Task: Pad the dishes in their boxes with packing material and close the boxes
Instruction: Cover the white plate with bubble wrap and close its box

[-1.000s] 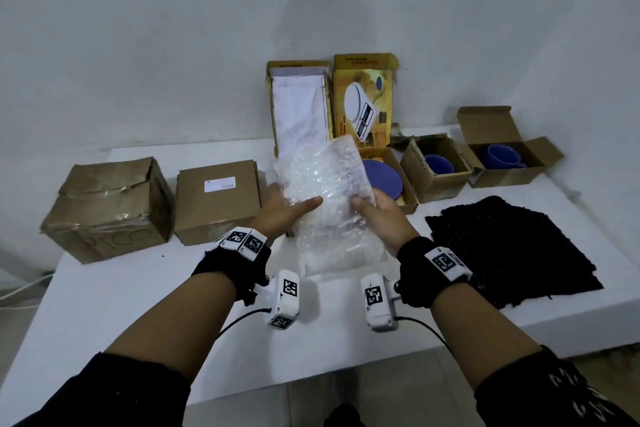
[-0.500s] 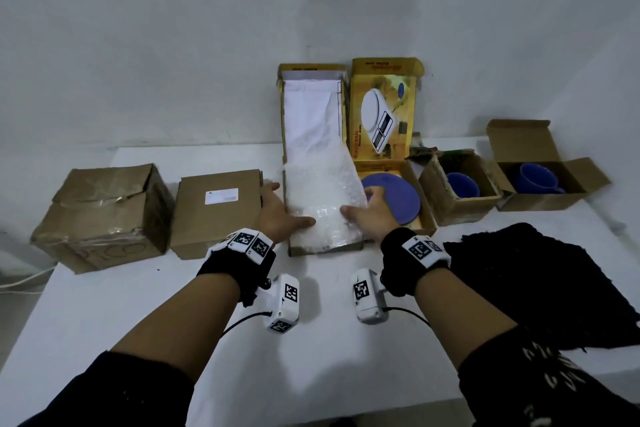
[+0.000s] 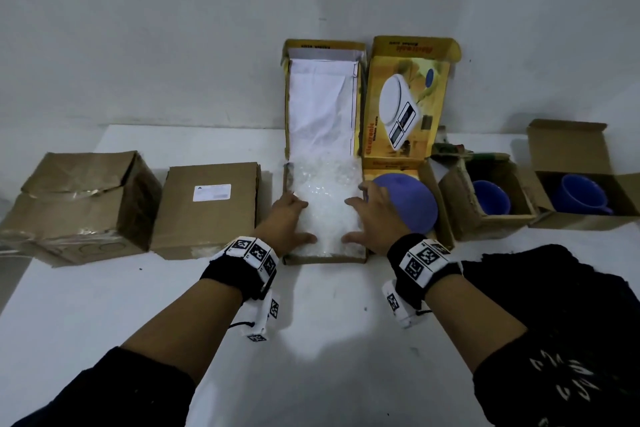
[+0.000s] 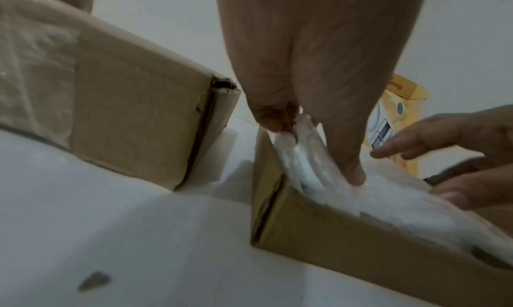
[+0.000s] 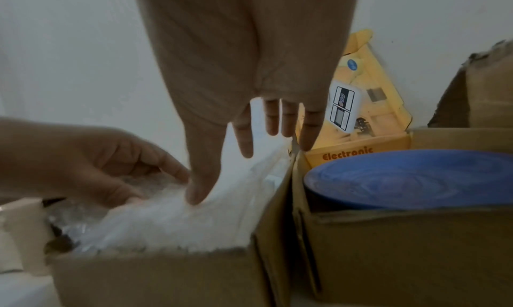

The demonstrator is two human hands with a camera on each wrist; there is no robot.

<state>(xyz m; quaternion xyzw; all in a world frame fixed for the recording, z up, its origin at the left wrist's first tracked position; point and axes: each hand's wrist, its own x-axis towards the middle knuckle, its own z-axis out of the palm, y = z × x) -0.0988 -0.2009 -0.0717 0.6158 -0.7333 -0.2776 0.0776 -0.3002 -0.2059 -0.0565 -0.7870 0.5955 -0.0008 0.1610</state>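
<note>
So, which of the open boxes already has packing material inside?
The yellow-lidded box under both hands, left of the plate box: bubble wrap fills it. The other open boxes show bare blue dishes.

1. Bubble wrap [image 3: 325,204] – clear plastic, bumpy, faintly glossy, at frame centre.
2. Open box [image 3: 323,257] around it – matt brown cardboard; its raised lid is lined with smooth white paper.
3. Scale box [image 3: 405,104], upper centre-right – printed yellow card with a slight sheen.
4. Plate [image 3: 415,204] – smooth blue, matt.
5. Taped box [image 3: 69,204], far left – creased cardboard under glossy clear tape.
6. Black mat [image 3: 554,291], lower right – rough and dull.
7. Table [image 3: 104,305] – smooth white, matt.
</note>
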